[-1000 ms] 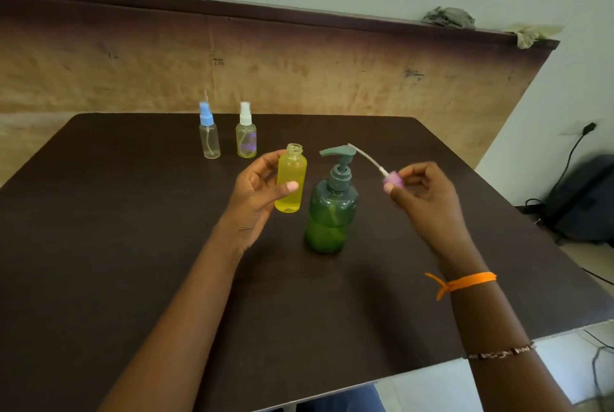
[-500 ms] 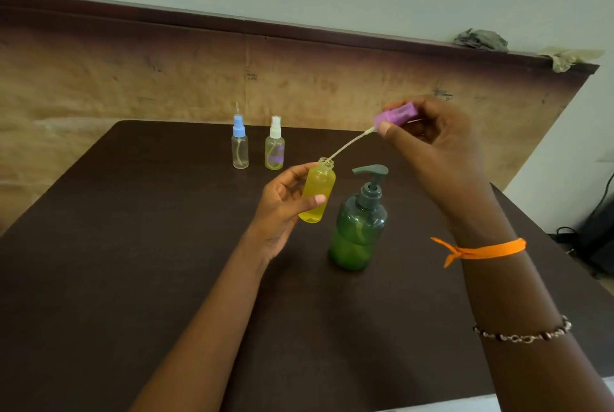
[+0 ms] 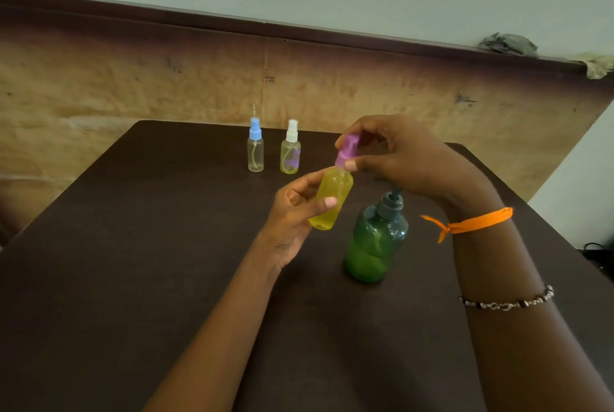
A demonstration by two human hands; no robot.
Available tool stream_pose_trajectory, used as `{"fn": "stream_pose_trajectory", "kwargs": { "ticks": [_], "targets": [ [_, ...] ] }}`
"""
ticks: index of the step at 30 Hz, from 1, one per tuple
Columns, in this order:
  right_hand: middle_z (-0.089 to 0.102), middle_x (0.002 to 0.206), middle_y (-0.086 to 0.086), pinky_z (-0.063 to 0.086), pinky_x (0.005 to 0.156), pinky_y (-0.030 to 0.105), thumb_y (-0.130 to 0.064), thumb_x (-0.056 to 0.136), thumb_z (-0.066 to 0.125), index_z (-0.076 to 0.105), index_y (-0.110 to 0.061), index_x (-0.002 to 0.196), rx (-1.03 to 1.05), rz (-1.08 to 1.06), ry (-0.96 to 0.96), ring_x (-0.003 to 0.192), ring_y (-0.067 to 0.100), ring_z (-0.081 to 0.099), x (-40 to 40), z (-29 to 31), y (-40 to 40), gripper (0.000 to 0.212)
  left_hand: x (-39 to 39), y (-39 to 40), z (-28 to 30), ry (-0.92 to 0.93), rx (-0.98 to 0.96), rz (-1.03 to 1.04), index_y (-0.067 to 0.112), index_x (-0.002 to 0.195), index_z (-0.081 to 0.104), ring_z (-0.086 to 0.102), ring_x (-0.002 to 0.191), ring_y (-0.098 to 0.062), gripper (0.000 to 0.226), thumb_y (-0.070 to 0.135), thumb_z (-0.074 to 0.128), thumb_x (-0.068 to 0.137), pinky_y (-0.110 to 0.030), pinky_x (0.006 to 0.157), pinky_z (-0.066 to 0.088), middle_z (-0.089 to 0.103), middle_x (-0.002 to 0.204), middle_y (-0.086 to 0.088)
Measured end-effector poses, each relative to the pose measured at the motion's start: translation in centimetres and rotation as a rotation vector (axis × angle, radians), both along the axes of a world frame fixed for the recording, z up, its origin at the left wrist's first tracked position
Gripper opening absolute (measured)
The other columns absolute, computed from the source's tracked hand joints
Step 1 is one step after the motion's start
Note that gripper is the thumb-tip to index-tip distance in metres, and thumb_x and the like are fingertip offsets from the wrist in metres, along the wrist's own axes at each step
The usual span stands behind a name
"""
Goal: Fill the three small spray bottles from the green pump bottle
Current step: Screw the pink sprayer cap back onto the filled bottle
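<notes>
I see the purple cap (image 3: 345, 152) now seated on the neck of the yellow bottle (image 3: 332, 200); half a second ago it was held high and clear of the pump bottle (image 3: 377, 242), with only the tip of its dip tube at the yellow bottle's mouth. The tube has since gone down inside, so I can no longer see it.

My right hand (image 3: 405, 159) pinches the cap between thumb and forefinger, the other fingers curled above it. My left hand (image 3: 295, 212) grips the yellow bottle around its middle, thumb across the front, and holds it tilted in the air just left of the pump bottle and a little beyond it.

I judge this bottle is filled and being closed; whether the cap is screwed tight I cannot tell.

Well beyond the pump bottle and to its left, the blue-capped bottle (image 3: 255, 149) and the white-capped bottle (image 3: 290, 150) stand upright, side by side but apart, on the table (image 3: 133, 278). The blue-capped 1 looks nearly clear, so I reckon at least 1 bottle is left to fill.
</notes>
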State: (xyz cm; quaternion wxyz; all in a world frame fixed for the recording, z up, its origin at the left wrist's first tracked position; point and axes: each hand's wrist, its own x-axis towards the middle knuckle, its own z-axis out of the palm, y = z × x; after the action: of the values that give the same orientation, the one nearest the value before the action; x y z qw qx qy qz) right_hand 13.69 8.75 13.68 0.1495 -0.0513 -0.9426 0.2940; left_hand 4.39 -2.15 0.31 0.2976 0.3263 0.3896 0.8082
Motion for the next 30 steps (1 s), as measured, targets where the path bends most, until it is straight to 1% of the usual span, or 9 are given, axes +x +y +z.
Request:
{"fn": "stream_pose_trajectory", "kwargs": {
  "ticks": [5, 8, 12, 15, 19, 22, 25, 28, 30],
  "targets": [
    [0.068, 0.082, -0.004, 0.046, 0.074, 0.011, -0.005, 0.079, 0.071, 0.068, -0.006, 0.092, -0.079, 0.075, -0.011, 0.073, -0.003, 0.060, -0.9, 0.6, -0.1, 0.014, -0.4, -0.1, -0.2, -0.101, 0.070, -0.004, 0.016, 0.100, 0.074, 0.068, 0.084, -0.011, 0.065, 0.037, 0.093, 0.042, -0.020, 0.071, 0.054, 0.073, 0.090, -0.001],
    [0.064, 0.078, 0.004, 0.044, 0.067, 0.027, -0.022, 0.075, 0.076, 0.069, -0.006, 0.091, -0.026, -0.036, -0.001, 0.071, 0.009, 0.054, -2.0, -0.1, -0.3, 0.024, -0.8, -0.2, -0.3, -0.111, 0.077, 0.019, 0.015, 0.101, 0.073, 0.068, 0.085, -0.011, 0.066, 0.037, 0.093, 0.042, -0.021, 0.071, 0.054, 0.073, 0.093, -0.002],
    [0.061, 0.077, 0.008, 0.040, 0.066, 0.032, -0.037, 0.072, 0.076, 0.068, -0.009, 0.088, 0.037, -0.102, 0.014, 0.070, 0.012, 0.051, -3.1, -0.6, -0.2, 0.033, -0.8, -0.4, -0.3, -0.113, 0.082, 0.035, 0.017, 0.099, 0.074, 0.068, 0.084, -0.010, 0.064, 0.039, 0.092, 0.042, -0.020, 0.070, 0.054, 0.073, 0.092, -0.001],
    [0.068, 0.090, 0.017, 0.048, 0.077, 0.037, -0.022, 0.075, 0.076, 0.070, -0.009, 0.087, -0.001, -0.007, 0.007, 0.078, 0.023, 0.059, -2.9, -0.2, 0.1, 0.019, -0.7, -0.3, -0.4, -0.123, 0.075, 0.038, 0.018, 0.100, 0.074, 0.068, 0.086, -0.010, 0.064, 0.039, 0.092, 0.043, -0.020, 0.072, 0.053, 0.073, 0.093, 0.001],
    [0.071, 0.091, 0.018, 0.049, 0.082, 0.033, -0.012, 0.074, 0.076, 0.071, -0.006, 0.088, -0.048, 0.073, -0.029, 0.078, 0.016, 0.061, -2.4, -0.3, 0.7, 0.016, -0.5, -0.1, -0.7, -0.124, 0.065, 0.015, 0.017, 0.101, 0.073, 0.069, 0.087, -0.011, 0.061, 0.039, 0.091, 0.047, -0.021, 0.073, 0.054, 0.073, 0.094, -0.001],
    [0.071, 0.083, 0.012, 0.050, 0.077, 0.038, -0.028, 0.071, 0.078, 0.072, -0.012, 0.087, -0.014, -0.043, -0.056, 0.076, 0.023, 0.063, -2.7, -1.0, 0.8, 0.023, -0.4, -0.1, -0.8, -0.089, 0.047, 0.034, 0.018, 0.101, 0.073, 0.068, 0.090, -0.011, 0.059, 0.039, 0.089, 0.049, -0.021, 0.074, 0.054, 0.074, 0.094, 0.000],
    [0.056, 0.060, 0.000, 0.036, 0.060, 0.028, -0.044, 0.068, 0.077, 0.070, -0.012, 0.080, 0.047, -0.168, -0.050, 0.056, 0.009, 0.046, -2.8, -1.8, 0.5, 0.036, -0.3, -0.1, -0.8, -0.069, 0.042, 0.069, 0.019, 0.100, 0.074, 0.068, 0.086, -0.008, 0.057, 0.038, 0.089, 0.049, -0.019, 0.069, 0.053, 0.074, 0.091, 0.002],
    [0.047, 0.050, -0.005, 0.033, 0.075, 0.038, -0.067, 0.061, 0.066, 0.063, -0.014, 0.063, 0.125, -0.285, 0.015, 0.058, 0.011, 0.045, -2.4, -2.2, -0.3, 0.054, -0.3, -0.1, -0.7, -0.076, 0.051, 0.077, 0.017, 0.102, 0.073, 0.068, 0.087, -0.007, 0.057, 0.037, 0.088, 0.050, -0.018, 0.068, 0.052, 0.074, 0.092, 0.002],
    [0.051, 0.053, -0.006, 0.033, 0.087, 0.044, -0.075, 0.060, 0.055, 0.063, -0.018, 0.062, 0.156, -0.326, 0.004, 0.071, 0.013, 0.050, -2.0, -1.9, -0.7, 0.058, -0.6, -0.1, -0.7, -0.097, 0.063, 0.069, 0.016, 0.104, 0.072, 0.068, 0.088, -0.008, 0.059, 0.037, 0.089, 0.050, -0.019, 0.069, 0.052, 0.073, 0.094, 0.001]
  ]
}}
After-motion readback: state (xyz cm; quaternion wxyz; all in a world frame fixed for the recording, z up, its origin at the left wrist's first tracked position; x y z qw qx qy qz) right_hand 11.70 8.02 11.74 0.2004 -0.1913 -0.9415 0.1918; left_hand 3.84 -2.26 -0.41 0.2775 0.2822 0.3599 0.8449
